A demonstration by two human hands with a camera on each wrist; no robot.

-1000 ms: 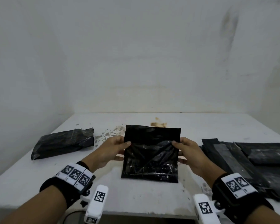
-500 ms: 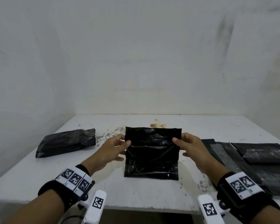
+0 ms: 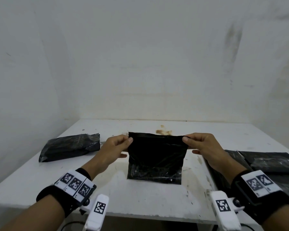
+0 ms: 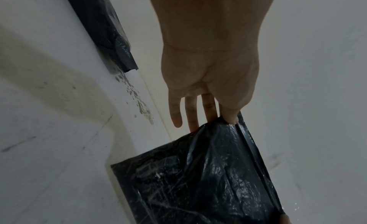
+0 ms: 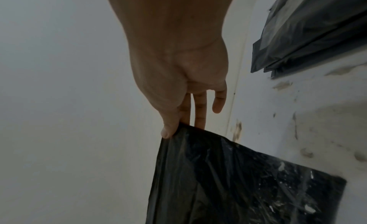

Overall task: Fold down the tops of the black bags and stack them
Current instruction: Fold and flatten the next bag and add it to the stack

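Clearly the black plastic bag (image 3: 156, 155) at the middle of the white table (image 3: 140, 197) is thin, limp film: it creases and sags between the two grips, with its bottom edge resting on the tabletop while its top is raised. The left hand (image 3: 114, 147) pinches the top left corner between thumb and forefinger, and the right hand (image 3: 202, 145) pinches the top right corner the same way; the remaining fingers lie loosely extended behind the film. It looks very light and somewhat slick, so I judge the corners the best hold, kept taut so the top edge stays straight for folding down. One filled, folded bag (image 3: 69, 146) lies well apart to the left, and a pile of flat bags (image 3: 265, 164) sits near the right hand.
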